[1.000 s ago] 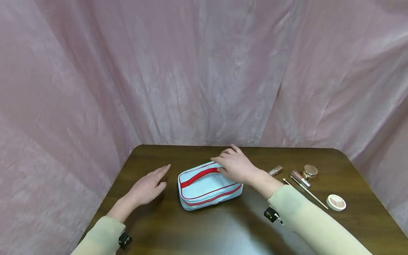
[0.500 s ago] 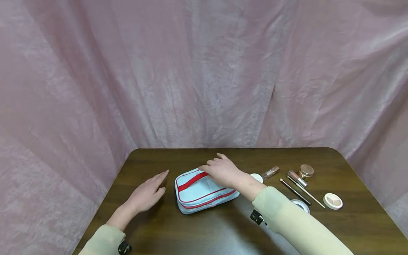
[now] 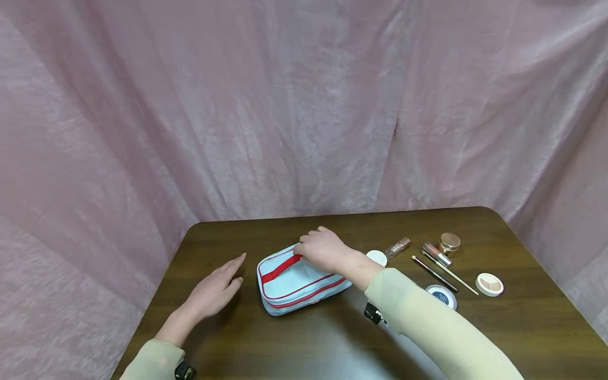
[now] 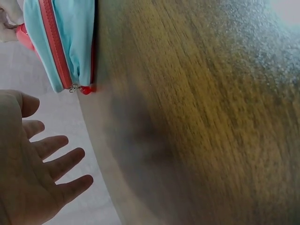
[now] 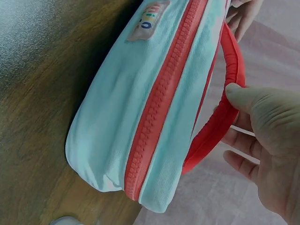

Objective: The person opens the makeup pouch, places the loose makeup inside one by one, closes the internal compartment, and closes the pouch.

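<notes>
A light blue cosmetic bag (image 3: 304,282) with red piping, a red zipper (image 5: 159,103) and a red carry handle (image 5: 220,124) lies at the middle of the table. My right hand (image 3: 325,250) is over the bag and pinches the handle, which arches up from the top; the thumb (image 5: 239,96) lies on its near side and the fingers reach behind it. To the left of the bag is my left hand (image 3: 214,290), fingers extended, holding nothing. In the left wrist view its fingers (image 4: 65,164) spread apart, and the zipper pull (image 4: 86,89) hangs at the bag's end.
Makeup lies on the table's right side: a white round item (image 3: 377,257), a small clear tube (image 3: 398,247), a gold-lidded jar (image 3: 449,241), a lip gloss tube (image 3: 437,254), two thin brushes (image 3: 435,274), a round compact (image 3: 442,296) and a palette (image 3: 490,284). Pink curtain (image 3: 304,105) hangs behind.
My right hand has moved left over the bag and taken hold of the handle. The white round item and round compact, earlier behind the arm, now show. My left hand stays about where it was.
</notes>
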`<state>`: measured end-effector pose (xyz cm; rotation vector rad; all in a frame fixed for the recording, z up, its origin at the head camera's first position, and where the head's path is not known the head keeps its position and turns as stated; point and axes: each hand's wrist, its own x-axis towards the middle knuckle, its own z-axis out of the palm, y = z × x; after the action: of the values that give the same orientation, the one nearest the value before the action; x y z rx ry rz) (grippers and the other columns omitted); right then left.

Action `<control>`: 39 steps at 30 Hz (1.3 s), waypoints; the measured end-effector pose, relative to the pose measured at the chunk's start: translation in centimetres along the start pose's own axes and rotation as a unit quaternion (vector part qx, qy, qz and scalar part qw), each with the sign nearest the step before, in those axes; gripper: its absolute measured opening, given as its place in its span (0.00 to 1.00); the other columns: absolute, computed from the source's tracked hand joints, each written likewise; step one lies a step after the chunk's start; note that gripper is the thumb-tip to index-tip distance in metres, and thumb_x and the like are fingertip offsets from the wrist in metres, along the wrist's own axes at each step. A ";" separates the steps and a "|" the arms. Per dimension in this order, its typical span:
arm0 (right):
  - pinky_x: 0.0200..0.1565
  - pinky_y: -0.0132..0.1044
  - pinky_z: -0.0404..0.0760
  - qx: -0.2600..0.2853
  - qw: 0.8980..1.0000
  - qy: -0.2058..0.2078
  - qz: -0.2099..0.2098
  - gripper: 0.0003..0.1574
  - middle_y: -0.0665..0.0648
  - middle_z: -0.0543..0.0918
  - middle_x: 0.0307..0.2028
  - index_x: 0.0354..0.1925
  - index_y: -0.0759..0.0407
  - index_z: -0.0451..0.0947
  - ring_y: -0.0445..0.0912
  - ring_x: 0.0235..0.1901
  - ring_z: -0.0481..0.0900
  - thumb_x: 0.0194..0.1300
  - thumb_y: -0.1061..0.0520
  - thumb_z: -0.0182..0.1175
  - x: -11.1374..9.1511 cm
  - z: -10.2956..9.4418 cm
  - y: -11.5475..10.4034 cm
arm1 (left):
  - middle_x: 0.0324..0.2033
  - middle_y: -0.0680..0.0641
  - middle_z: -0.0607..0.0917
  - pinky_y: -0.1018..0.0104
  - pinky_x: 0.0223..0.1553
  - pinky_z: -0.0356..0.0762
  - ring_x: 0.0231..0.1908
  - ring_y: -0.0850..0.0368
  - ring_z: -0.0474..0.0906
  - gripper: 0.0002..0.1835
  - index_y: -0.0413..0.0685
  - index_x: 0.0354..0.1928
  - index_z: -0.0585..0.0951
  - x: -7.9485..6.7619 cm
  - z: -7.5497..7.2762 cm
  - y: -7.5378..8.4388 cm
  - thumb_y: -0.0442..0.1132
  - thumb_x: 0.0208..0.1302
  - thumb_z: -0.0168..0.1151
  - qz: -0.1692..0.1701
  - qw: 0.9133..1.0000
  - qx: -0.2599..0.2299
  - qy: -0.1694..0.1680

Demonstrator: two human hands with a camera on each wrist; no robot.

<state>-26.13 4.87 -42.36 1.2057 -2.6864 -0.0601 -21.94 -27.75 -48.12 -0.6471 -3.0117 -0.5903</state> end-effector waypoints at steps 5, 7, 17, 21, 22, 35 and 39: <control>0.41 0.39 0.70 0.020 1.000 0.012 0.006 0.06 0.45 0.85 0.37 0.44 0.45 0.87 0.45 0.39 0.82 0.68 0.54 0.69 -1.0 -1.0 0.1 | 0.75 0.42 0.64 0.40 0.70 0.61 0.73 0.40 0.61 0.32 0.48 0.80 0.58 0.2 0.0 -0.1 0.43 0.79 0.50 -0.006 1.000 -0.003 -0.007; 0.41 0.39 0.71 0.027 0.999 0.020 0.006 0.05 0.45 0.85 0.36 0.43 0.46 0.86 0.44 0.38 0.82 0.68 0.55 0.69 -1.5 -1.5 0.1 | 0.75 0.42 0.64 0.40 0.70 0.61 0.73 0.40 0.61 0.32 0.48 0.80 0.59 0.1 0.0 -0.1 0.42 0.79 0.51 -0.008 1.000 -0.004 -0.008; 0.43 0.39 0.72 0.064 0.998 0.027 -0.012 0.03 0.44 0.83 0.34 0.40 0.46 0.86 0.42 0.36 0.81 0.67 0.55 0.69 -4.8 -3.3 -0.2 | 0.74 0.42 0.66 0.39 0.69 0.62 0.72 0.39 0.63 0.32 0.48 0.80 0.60 -0.7 0.0 1.2 0.41 0.77 0.54 -0.010 1.000 -0.008 -0.007; 0.40 0.38 0.72 0.067 0.997 0.027 -0.024 0.03 0.44 0.83 0.34 0.39 0.47 0.85 0.42 0.36 0.81 0.67 0.55 0.69 -6.6 -3.1 -0.1 | 0.73 0.42 0.69 0.39 0.67 0.65 0.71 0.39 0.65 0.33 0.51 0.79 0.61 -1.2 0.3 2.0 0.42 0.76 0.57 -0.012 1.000 0.004 -0.015; 0.40 0.39 0.72 0.068 0.997 0.027 -0.024 0.03 0.44 0.83 0.34 0.39 0.48 0.85 0.42 0.36 0.81 0.66 0.55 0.69 -7.0 -3.0 0.0 | 0.72 0.43 0.70 0.39 0.66 0.66 0.70 0.39 0.66 0.33 0.52 0.79 0.62 -1.3 0.4 2.3 0.42 0.76 0.58 -0.012 1.000 0.007 -0.016; 0.41 0.40 0.73 0.070 0.996 0.051 -0.004 0.04 0.43 0.82 0.33 0.39 0.49 0.84 0.43 0.36 0.81 0.65 0.56 0.70 -10.5 -2.3 2.0 | 0.68 0.47 0.75 0.39 0.69 0.62 0.69 0.44 0.68 0.29 0.57 0.75 0.70 1.3 1.7 6.6 0.48 0.76 0.59 0.004 1.000 -0.027 -0.007; 0.39 0.40 0.73 0.067 0.996 0.051 -0.008 0.04 0.44 0.81 0.32 0.38 0.49 0.84 0.43 0.35 0.80 0.64 0.56 0.70 -10.9 -1.9 2.5 | 0.66 0.49 0.78 0.42 0.69 0.63 0.68 0.46 0.70 0.27 0.57 0.73 0.73 2.0 2.1 7.4 0.48 0.75 0.59 -0.005 0.998 -0.059 0.000</control>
<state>-20.51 14.75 -41.97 1.2325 -2.6280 0.1771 -20.71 -19.92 -47.22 -0.6364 -2.9990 -0.7750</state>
